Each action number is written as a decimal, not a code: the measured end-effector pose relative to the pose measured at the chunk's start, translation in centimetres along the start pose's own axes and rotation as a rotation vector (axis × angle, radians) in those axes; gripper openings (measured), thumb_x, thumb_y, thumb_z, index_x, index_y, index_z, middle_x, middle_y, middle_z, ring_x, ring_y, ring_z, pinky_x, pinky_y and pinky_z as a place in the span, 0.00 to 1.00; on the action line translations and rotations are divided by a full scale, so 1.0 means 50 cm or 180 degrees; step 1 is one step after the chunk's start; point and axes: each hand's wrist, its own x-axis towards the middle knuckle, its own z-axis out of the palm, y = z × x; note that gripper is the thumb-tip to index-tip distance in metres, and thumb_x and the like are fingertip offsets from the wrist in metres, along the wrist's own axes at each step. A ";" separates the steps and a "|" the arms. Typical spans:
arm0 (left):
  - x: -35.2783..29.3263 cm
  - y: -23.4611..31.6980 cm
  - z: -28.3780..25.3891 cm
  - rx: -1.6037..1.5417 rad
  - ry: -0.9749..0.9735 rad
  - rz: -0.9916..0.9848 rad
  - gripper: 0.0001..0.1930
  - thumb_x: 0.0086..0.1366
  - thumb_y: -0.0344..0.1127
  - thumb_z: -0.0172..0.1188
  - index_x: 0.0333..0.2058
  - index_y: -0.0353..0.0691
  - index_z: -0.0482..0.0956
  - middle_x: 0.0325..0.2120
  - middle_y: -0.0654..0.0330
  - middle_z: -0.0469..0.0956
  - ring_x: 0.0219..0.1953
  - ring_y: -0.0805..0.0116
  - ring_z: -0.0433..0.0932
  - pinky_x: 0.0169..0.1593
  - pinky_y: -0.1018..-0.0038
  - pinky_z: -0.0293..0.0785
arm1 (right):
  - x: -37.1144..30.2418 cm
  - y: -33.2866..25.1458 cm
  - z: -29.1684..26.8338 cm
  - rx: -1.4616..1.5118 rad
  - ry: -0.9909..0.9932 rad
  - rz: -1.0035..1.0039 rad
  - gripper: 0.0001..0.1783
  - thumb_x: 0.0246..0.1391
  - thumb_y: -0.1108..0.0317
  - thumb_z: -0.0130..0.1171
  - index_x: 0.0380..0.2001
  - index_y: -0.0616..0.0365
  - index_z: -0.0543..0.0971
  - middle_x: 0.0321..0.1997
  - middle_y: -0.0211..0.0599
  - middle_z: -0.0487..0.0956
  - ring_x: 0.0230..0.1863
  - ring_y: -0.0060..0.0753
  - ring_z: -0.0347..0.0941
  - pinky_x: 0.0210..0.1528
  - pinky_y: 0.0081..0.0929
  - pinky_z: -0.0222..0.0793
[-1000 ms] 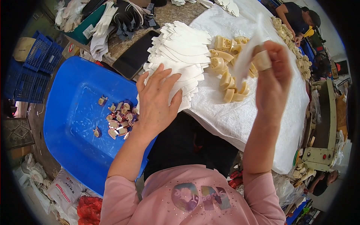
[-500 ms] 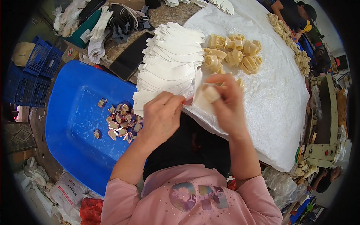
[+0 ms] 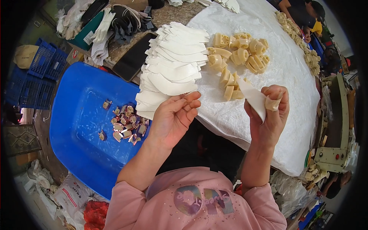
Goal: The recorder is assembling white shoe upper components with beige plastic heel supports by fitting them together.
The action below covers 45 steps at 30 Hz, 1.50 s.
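My right hand (image 3: 273, 115) holds a curved white cut piece (image 3: 253, 96) above the white sheet (image 3: 283, 132). A beige cover (image 3: 273, 103) wraps the tip of one of its digits. My left hand (image 3: 175, 117) is turned partly palm up beside the stack of white cut pieces (image 3: 174, 73). Its fingers are curled and pinched together near the stack's lower edge; whatever they hold is too small to name. Just beyond my right hand lie several cream-coloured curved, rolled pieces (image 3: 241, 51), with a smaller group (image 3: 230, 84) closer in.
A blue tub (image 3: 76, 134) at my left contains several small purple-and-metallic parts (image 3: 128, 122). A black phone-like slab (image 3: 134, 57) rests between tub and stack. Blue crates (image 3: 40, 73) stand far left. At the far right, another person (image 3: 297, 15) works beside a row of cream pieces (image 3: 295, 42).
My right hand has moved right, away from my left hand, taking a white piece with it. My left hand has rolled palm up and stays beside the stack.
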 end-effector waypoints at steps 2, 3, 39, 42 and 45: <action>0.000 -0.019 -0.004 0.0181 -0.0213 -0.0157 0.19 0.66 0.34 0.47 0.52 0.28 0.65 0.43 0.50 0.74 0.39 0.68 0.75 0.36 0.76 0.74 | -0.017 -0.001 -0.006 -0.0357 0.0236 0.0081 0.12 0.56 0.61 0.57 0.32 0.58 0.70 0.28 0.27 0.71 0.23 0.15 0.66 0.23 0.15 0.64; -0.003 -0.035 -0.006 0.0346 -0.0435 -0.0320 0.21 0.66 0.38 0.48 0.52 0.29 0.65 0.44 0.51 0.74 0.41 0.67 0.74 0.41 0.73 0.73 | -0.025 0.004 -0.024 -0.0572 0.0109 0.0087 0.10 0.56 0.63 0.57 0.32 0.58 0.71 0.29 0.27 0.72 0.25 0.14 0.66 0.26 0.14 0.64; 0.119 -0.132 0.015 0.3612 -0.0780 0.2274 0.18 0.70 0.35 0.40 0.48 0.29 0.73 0.46 0.48 0.73 0.54 0.57 0.67 0.58 0.68 0.58 | -0.048 0.055 -0.187 -0.2688 0.0196 0.1157 0.21 0.46 0.65 0.59 0.47 0.54 0.74 0.31 0.43 0.79 0.33 0.41 0.74 0.48 0.35 0.60; 0.101 -0.115 0.018 0.2691 -0.0555 0.1774 0.19 0.70 0.36 0.39 0.51 0.27 0.68 0.42 0.50 0.74 0.43 0.68 0.71 0.49 0.74 0.65 | -0.066 0.044 -0.207 -0.3465 -0.0716 0.0568 0.21 0.46 0.70 0.58 0.47 0.52 0.74 0.35 0.40 0.77 0.38 0.39 0.71 0.52 0.34 0.54; 0.075 -0.103 0.013 0.2064 -0.0774 0.1157 0.20 0.70 0.36 0.40 0.54 0.27 0.63 0.38 0.52 0.74 0.33 0.76 0.69 0.37 0.79 0.67 | -0.073 0.036 -0.216 -0.3385 -0.1139 0.0397 0.23 0.44 0.76 0.56 0.47 0.52 0.74 0.34 0.37 0.75 0.38 0.37 0.69 0.48 0.32 0.61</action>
